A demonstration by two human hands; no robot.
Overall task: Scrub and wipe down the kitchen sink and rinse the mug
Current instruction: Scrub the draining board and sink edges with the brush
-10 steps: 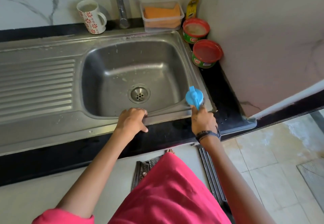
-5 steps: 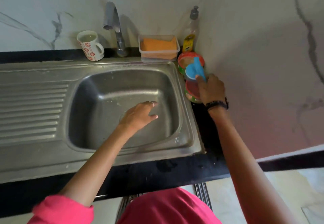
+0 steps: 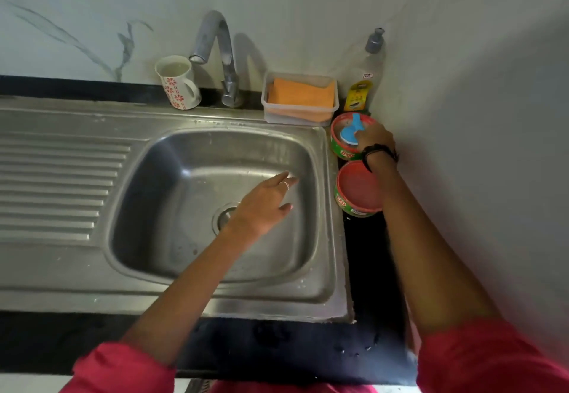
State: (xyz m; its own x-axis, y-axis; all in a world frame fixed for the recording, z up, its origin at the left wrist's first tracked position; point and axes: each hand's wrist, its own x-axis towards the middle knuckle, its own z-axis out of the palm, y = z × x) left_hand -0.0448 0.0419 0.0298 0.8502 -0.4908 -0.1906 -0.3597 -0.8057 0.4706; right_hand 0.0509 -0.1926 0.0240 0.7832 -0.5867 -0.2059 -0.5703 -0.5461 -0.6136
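Note:
A steel sink (image 3: 326, 238) with a ribbed drainboard (image 3: 55, 183) fills the counter. My left hand (image 3: 264, 205) hovers over the basin with fingers relaxed and spread, partly covering the drain (image 3: 221, 217). My right hand (image 3: 374, 140) grips a blue round scrubber (image 3: 351, 134) and holds it down inside the open red-rimmed soap tub (image 3: 338, 143) at the sink's back right corner. A white mug with red flowers (image 3: 177, 83) stands upright behind the sink, left of the tap (image 3: 221, 54).
A second tub with a red lid (image 3: 357, 189) sits on the black counter under my right forearm. A clear box with orange cloths (image 3: 300, 98) and a soap bottle (image 3: 366, 72) stand at the back. A marble wall closes in on the right.
My right hand carried the blue scrubber from the sink's front right edge to the back tub and lowered it inside. My left hand left the front rim and moved out over the basin.

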